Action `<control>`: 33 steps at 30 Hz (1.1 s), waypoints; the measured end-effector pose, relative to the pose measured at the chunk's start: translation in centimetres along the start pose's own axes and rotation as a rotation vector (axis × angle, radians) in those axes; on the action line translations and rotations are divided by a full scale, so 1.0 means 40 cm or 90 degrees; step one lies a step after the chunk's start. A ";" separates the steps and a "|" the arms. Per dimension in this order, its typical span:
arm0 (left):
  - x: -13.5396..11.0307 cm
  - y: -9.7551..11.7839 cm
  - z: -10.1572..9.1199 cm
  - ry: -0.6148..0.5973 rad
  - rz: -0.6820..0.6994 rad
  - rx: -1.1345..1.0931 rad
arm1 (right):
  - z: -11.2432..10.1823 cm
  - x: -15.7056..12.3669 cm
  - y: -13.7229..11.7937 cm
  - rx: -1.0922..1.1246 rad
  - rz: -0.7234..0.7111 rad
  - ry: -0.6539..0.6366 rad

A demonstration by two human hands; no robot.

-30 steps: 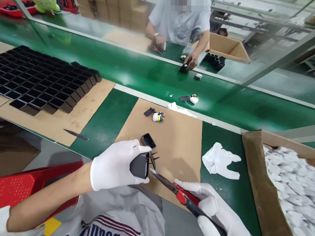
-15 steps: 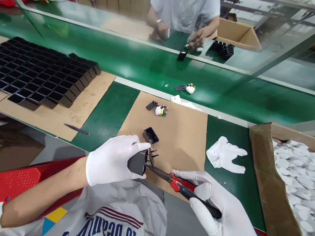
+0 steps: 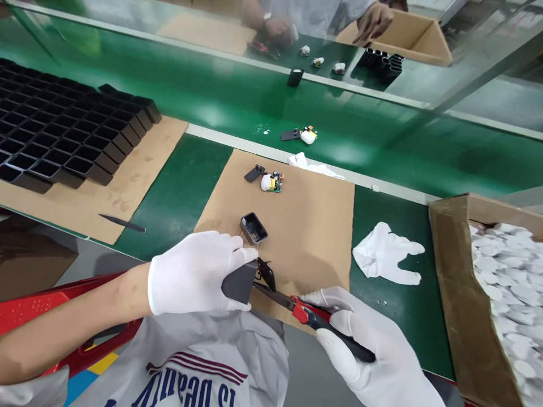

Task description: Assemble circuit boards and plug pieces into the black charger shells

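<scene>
My left hand (image 3: 195,274), in a white glove, grips a dark grey plastic adapter housing (image 3: 240,281) over the near edge of a brown cardboard mat (image 3: 314,226). My right hand (image 3: 373,353), also gloved, is closed on red-and-black cutting pliers (image 3: 314,317). The pliers' tips meet the housing's open end, where a small black plug part (image 3: 266,273) sticks out. An empty black housing (image 3: 253,228) lies on the mat just beyond my left hand. Farther back lie a black cover (image 3: 254,173) and a small circuit board (image 3: 272,182).
A tray of black housings (image 3: 63,135) fills the left. A black blade (image 3: 122,224) lies at its cardboard's edge. A spare white glove (image 3: 384,254) rests right of the mat; a cardboard box of white pieces (image 3: 500,282) stands far right. Parts (image 3: 299,135) ride the green conveyor (image 3: 382,152). Another person's hands (image 3: 373,20) work opposite.
The pliers' tips have closed in from right of the housing to its open end. Both my hands shifted slightly. The person opposite moved a hand from the belt to a box.
</scene>
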State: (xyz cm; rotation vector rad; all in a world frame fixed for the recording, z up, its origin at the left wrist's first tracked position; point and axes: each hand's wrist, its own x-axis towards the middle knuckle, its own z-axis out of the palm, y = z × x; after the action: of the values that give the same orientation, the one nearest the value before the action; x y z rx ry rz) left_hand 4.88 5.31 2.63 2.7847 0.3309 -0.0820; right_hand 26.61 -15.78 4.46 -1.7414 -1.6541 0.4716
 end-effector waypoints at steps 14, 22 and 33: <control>-0.059 -0.072 -0.084 0.185 -0.178 -0.069 | -0.074 -0.166 0.119 -0.197 0.118 0.141; -0.025 -0.071 0.052 0.253 -0.226 -0.261 | -0.053 -0.116 0.209 -0.284 0.253 0.154; -0.004 -0.099 0.131 0.284 -0.279 -0.400 | -0.149 -0.046 0.125 -0.245 0.474 -0.022</control>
State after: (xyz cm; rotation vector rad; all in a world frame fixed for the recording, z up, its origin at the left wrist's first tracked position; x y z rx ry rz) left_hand 3.68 7.14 -3.57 2.0453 0.8959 0.4638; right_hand 34.05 -18.72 4.85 -2.6495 -1.1114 0.5322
